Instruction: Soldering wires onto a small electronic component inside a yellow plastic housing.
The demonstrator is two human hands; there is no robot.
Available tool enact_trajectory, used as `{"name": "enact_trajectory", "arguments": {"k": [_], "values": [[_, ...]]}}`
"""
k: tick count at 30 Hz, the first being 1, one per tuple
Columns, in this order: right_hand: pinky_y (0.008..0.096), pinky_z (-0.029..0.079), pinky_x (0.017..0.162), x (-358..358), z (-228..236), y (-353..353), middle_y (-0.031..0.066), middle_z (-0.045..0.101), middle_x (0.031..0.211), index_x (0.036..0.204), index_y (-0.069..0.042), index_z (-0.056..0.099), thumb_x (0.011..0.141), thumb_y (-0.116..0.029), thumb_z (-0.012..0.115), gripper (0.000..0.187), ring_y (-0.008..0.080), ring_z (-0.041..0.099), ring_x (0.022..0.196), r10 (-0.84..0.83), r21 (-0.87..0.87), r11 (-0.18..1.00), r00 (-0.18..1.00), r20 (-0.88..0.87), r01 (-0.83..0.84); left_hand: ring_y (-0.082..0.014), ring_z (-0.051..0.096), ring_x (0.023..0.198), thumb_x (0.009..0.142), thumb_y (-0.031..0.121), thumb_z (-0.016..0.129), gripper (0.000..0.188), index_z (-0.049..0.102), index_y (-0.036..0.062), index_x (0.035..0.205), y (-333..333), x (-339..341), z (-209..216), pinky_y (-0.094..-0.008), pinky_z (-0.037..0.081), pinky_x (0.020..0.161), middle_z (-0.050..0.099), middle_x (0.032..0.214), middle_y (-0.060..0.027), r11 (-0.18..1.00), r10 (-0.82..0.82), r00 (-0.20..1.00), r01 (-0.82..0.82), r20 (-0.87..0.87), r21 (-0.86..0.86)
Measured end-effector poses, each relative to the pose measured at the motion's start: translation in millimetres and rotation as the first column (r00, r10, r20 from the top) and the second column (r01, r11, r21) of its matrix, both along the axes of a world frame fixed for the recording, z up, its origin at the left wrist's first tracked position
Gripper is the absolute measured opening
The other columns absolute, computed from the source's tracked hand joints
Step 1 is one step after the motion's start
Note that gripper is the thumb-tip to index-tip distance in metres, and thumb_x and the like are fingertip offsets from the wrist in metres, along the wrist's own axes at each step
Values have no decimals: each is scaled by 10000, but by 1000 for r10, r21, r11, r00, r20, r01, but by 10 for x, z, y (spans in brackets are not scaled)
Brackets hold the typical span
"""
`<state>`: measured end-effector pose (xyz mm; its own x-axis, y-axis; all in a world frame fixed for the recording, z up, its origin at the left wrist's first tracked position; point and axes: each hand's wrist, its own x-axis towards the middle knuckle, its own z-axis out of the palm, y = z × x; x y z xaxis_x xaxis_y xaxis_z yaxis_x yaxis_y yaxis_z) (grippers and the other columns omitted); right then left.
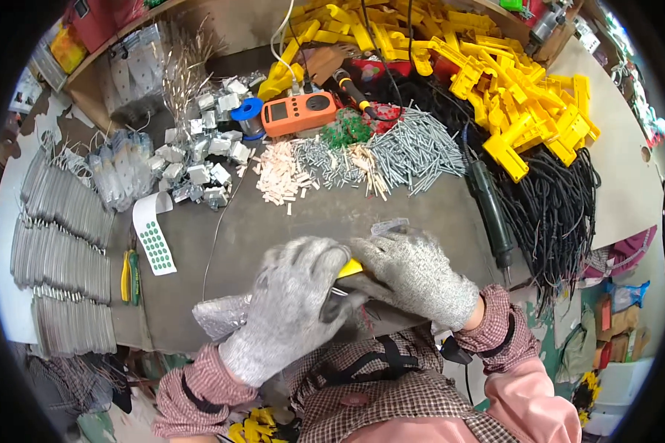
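Dark worktop, crowded along its far edge and both sides. Both hands gloved in grey knit, close together near the front edge. Left hand and right hand clamped on one small yellow piece, which sits between them, mostly covered by fingers; exact finger contact hidden. Just beyond the right hand, a clear plastic piece lies flat. Beside the left wrist, a crumpled clear plastic bag. Further out, ahead: heap of pale small pieces, next to it loose silver screws; behind these, an orange meter with a blue spool at its left end. Left side: label strip with green dots, yellow-and-green pliers, stacked grey strips. Right side: dark power screwdriver, tip toward the wearer, beside bundled black cables; yellow plastic parts piled beyond.
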<state>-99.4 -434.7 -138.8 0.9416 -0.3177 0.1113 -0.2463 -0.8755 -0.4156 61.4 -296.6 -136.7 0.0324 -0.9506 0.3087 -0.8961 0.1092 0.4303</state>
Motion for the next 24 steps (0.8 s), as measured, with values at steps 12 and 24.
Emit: {"name": "enact_trajectory", "arguments": {"k": [12, 24], "values": [[472, 533, 692, 107, -8, -178, 192, 667, 907, 1036, -45, 603, 912, -355, 677, 342, 392, 675, 833, -16, 83, 996, 1000, -18, 17, -308, 636, 1098, 809, 403, 758, 572, 592, 92, 1259, -126, 56, -72, -408, 545, 863, 602, 1260, -115, 993, -3, 999, -3, 54, 114], [470, 543, 696, 473, 68, -467, 201, 688, 881, 1056, -25, 665, 833, -273, 732, 340, 394, 684, 806, 50, 155, 987, 994, -100, -34, -334, 681, 991, 769, 330, 843, 620, 607, 98, 1294, -270, 291, -257, -417, 554, 817, 670, 1140, -162, 992, 123, 986, -118, 115, -50]]}}
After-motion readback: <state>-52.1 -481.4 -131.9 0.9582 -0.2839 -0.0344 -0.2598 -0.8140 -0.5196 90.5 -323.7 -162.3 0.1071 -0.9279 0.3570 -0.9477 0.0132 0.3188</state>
